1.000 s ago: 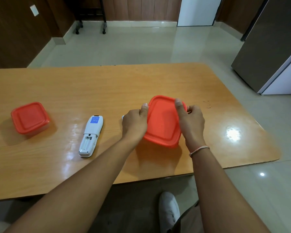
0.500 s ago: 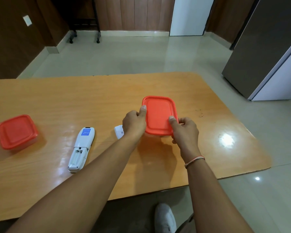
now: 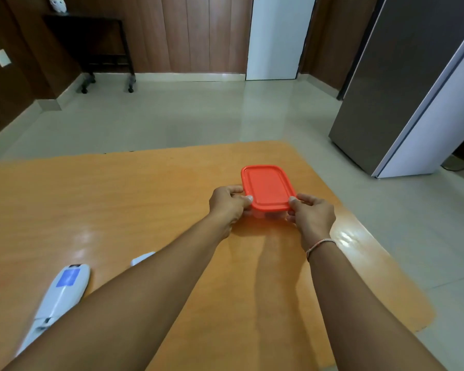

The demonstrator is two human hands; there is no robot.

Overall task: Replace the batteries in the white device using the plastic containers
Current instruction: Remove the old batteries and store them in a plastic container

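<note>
A clear plastic container with a red lid sits flat on the far right part of the wooden table. My left hand grips its near left corner and my right hand grips its near right corner. The white device lies at the lower left with a blue label on top and its battery bay open; my left forearm hides its near end. A small white cover piece peeks out from behind that forearm. The second red-lidded container is out of frame.
The table's rounded right edge runs close to the container. A grey and white refrigerator stands beyond on the right. A dark rolling cart and a white door are at the far wall.
The container went from tilted up in both hands to lying flat, farther out on the table. My head view lifted, so the device slid to the lower left and the second container left the frame.
</note>
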